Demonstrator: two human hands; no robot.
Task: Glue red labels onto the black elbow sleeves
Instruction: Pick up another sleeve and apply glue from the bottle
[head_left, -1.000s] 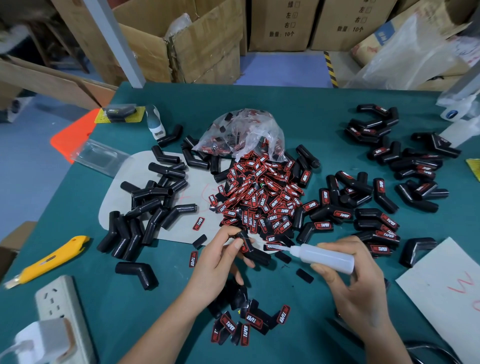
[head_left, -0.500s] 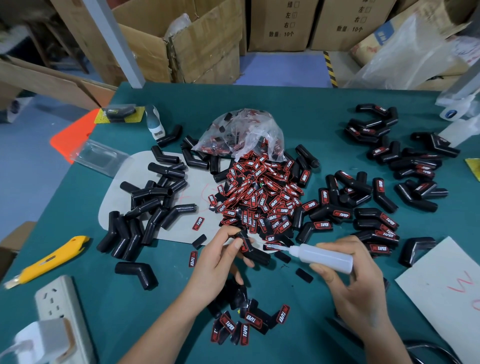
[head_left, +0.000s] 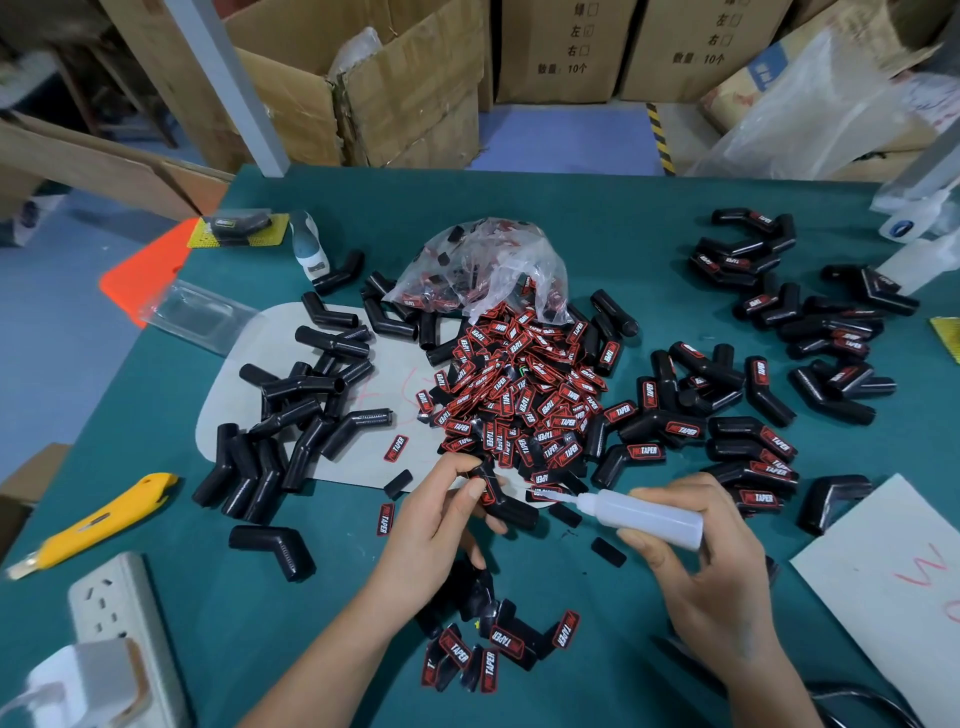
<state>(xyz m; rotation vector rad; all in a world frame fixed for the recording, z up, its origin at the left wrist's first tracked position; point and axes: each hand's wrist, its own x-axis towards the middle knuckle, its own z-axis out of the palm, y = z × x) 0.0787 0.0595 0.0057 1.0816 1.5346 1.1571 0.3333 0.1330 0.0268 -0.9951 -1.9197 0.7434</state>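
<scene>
Nothing moved: left hand (head_left: 441, 525) grips black sleeve (head_left: 506, 504); right hand (head_left: 701, 571) grips glue bottle (head_left: 644, 517).

A single wide-angle camera worn on the person's head looks forward and steeply down onto the green table (head_left: 649, 234), close enough that both forearms enter from the bottom edge and the left hand (head_left: 441, 525) and right hand (head_left: 711, 566) sit in the lower middle of the view. The far table edge runs across the upper third, with cardboard boxes (head_left: 415, 93) and blue floor beyond it, and straight lines bow toward the edges. No second view shares this scene.
</scene>
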